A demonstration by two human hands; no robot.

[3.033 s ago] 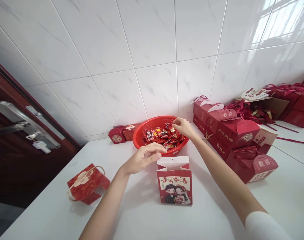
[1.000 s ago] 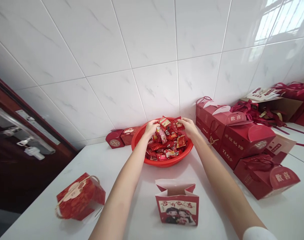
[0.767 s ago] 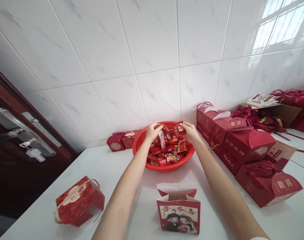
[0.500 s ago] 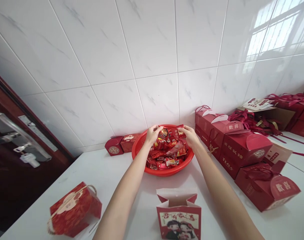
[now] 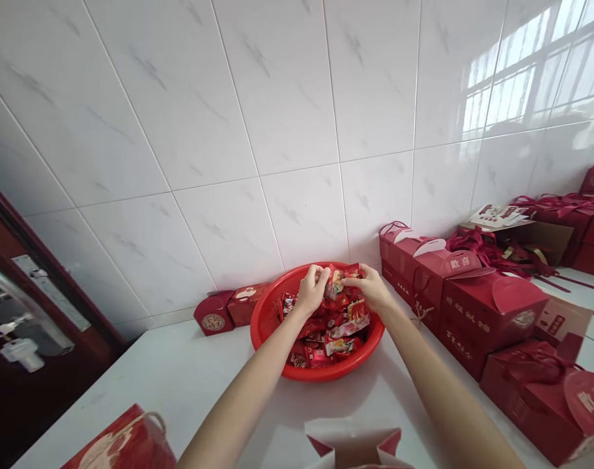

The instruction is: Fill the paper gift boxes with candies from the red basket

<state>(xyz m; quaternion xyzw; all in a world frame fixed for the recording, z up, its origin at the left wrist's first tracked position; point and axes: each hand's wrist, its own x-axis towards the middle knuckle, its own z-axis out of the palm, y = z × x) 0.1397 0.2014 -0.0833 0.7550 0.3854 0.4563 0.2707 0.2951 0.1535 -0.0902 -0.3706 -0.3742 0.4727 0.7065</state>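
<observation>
A round red plastic basket (image 5: 321, 374) holds a pile of wrapped candies (image 5: 343, 329), mostly in red wrappers. Above its far part, my left hand (image 5: 311, 291) is closed, its thumb and fingertips pinching a red-and-gold candy packet (image 5: 335, 283). Close on its right, my right hand (image 5: 374, 290) grips a red candy packet (image 5: 353, 271) between thumb and fingers. The two packets are close together and partly hidden by my fingers. Below the basket, an open-topped red gift box (image 5: 321, 431) shows its raised pale flaps, cut off by the lower edge of view.
Red gift boxes (image 5: 487, 312) stand in a row on the right, with dark red ribbons (image 5: 477, 244) behind. Two small red boxes (image 5: 213, 314) sit against the tiled wall left of the basket. Another red box with a rope handle (image 5: 131, 443) is at lower left.
My hands have moved closer together over the basket, bringing the two packets side by side. The view has tilted up, so the open gift box and the rope-handled box sit lower.
</observation>
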